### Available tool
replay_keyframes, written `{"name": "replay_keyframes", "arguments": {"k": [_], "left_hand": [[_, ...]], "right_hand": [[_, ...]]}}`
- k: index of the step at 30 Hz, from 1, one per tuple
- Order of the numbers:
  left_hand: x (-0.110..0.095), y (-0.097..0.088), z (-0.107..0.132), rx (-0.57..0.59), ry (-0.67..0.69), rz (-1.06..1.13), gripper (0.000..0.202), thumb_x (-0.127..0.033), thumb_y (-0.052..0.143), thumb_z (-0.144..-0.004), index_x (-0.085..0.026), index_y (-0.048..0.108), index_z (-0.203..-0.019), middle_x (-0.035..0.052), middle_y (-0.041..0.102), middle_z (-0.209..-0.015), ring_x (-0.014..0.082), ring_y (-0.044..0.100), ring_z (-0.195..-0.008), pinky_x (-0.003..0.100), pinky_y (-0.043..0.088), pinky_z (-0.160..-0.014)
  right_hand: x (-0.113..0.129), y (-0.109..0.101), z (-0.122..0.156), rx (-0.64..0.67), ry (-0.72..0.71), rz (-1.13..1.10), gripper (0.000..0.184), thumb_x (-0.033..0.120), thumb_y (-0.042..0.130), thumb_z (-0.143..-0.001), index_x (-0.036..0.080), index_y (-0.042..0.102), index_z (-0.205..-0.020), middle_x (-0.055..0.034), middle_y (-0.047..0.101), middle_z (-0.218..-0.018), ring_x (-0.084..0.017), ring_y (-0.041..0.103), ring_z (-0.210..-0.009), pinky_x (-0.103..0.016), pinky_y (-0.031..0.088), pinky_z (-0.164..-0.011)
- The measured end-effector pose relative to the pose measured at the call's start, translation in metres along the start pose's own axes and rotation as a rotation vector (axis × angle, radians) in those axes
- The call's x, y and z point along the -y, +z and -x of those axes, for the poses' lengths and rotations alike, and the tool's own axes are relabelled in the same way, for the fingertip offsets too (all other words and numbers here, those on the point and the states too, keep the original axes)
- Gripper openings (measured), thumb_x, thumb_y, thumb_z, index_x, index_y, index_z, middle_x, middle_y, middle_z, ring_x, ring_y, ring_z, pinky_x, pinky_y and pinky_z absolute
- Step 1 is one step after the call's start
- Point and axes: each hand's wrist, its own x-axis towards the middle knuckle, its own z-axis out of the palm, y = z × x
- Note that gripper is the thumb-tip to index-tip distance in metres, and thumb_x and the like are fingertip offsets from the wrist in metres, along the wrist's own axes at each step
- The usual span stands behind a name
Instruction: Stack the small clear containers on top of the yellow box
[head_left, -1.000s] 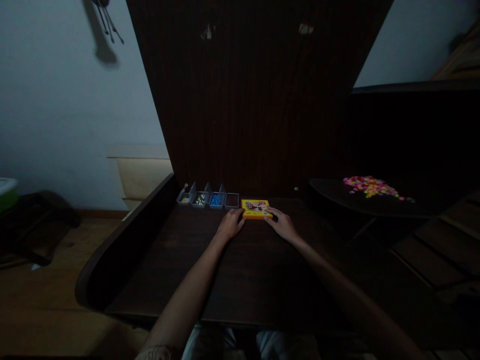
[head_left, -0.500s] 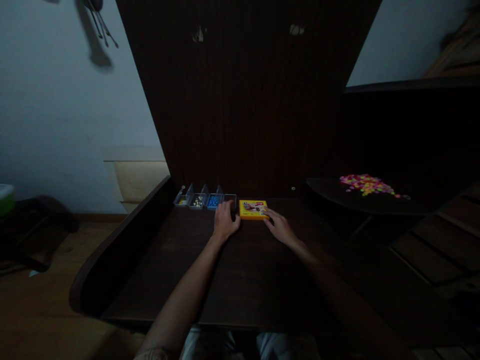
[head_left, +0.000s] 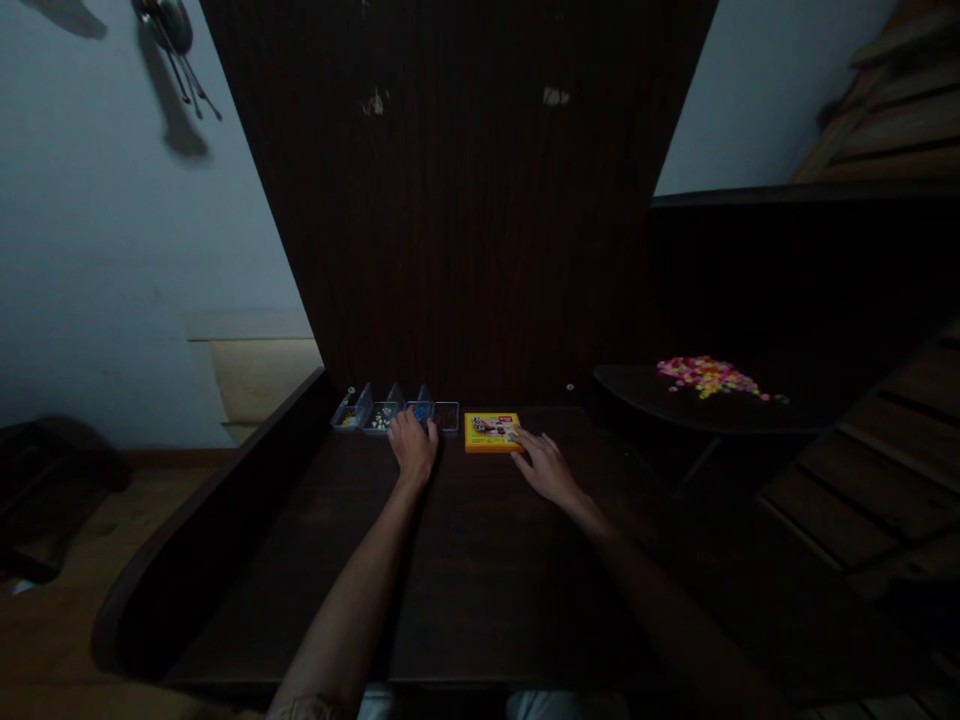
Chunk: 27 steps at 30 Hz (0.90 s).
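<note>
The yellow carton (head_left: 487,434) lies flat on the tabletop (head_left: 465,570), printed face up, just right of a row of small clear containers. The right hand (head_left: 546,468) rests at its right end, fingers loosely spread, fingertips on the edge without closing round it. The left hand (head_left: 412,446) is at the container of blue pieces (head_left: 422,411), partly covering it; the bent fingers are a little apart, and whether they grip anything I cannot tell. The step in hand seems to be handling the containers, the right hand apparently steadying the carton. Any move there calls for care around the upright lids and loose contents.

Left of the blue is the container of white pieces (head_left: 380,417); to its right, the container of dark pieces (head_left: 448,414). Farther right, bright pink and yellow pieces (head_left: 707,376) lie heaped on a dark shelf (head_left: 626,384).
</note>
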Motion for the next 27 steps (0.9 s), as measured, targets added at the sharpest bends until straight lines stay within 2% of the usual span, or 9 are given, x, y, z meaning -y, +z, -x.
{"name": "replay_keyframes", "arguments": {"k": [4,14,27], "left_hand": [[0.002,0.001,-0.001,-0.002,0.000,0.014,0.028,-0.027,0.044,-0.086,-0.011,0.059,-0.103,0.0182,0.061,-0.105,0.0342,0.053,-0.107,0.049,0.042,-0.092],[0.003,-0.006,0.005,0.009,-0.004,0.087,0.021,-0.028,0.046,-0.085,-0.015,0.059,-0.094,0.0147,0.065,-0.100,0.0331,0.053,-0.105,0.049,0.042,-0.093],[0.033,-0.038,0.018,0.090,0.014,0.189,0.014,-0.027,0.052,-0.081,-0.019,0.060,-0.090,0.0103,0.063,-0.089,0.0285,0.056,-0.097,0.044,0.047,-0.091]], "right_hand": [[0.002,-0.001,0.000,0.002,0.002,0.014,0.036,0.024,0.047,-0.090,0.021,0.060,-0.124,-0.0116,0.057,-0.135,-0.025,0.056,-0.121,-0.055,0.031,-0.110],[0.001,-0.002,-0.001,0.002,0.008,0.024,0.035,0.024,0.048,-0.089,0.023,0.061,-0.122,-0.0105,0.058,-0.134,-0.024,0.057,-0.120,-0.057,0.026,-0.111],[-0.001,0.000,-0.001,-0.005,0.008,0.000,0.037,0.025,0.049,-0.089,0.024,0.060,-0.123,-0.0094,0.057,-0.135,-0.025,0.058,-0.118,-0.057,0.028,-0.110]]}}
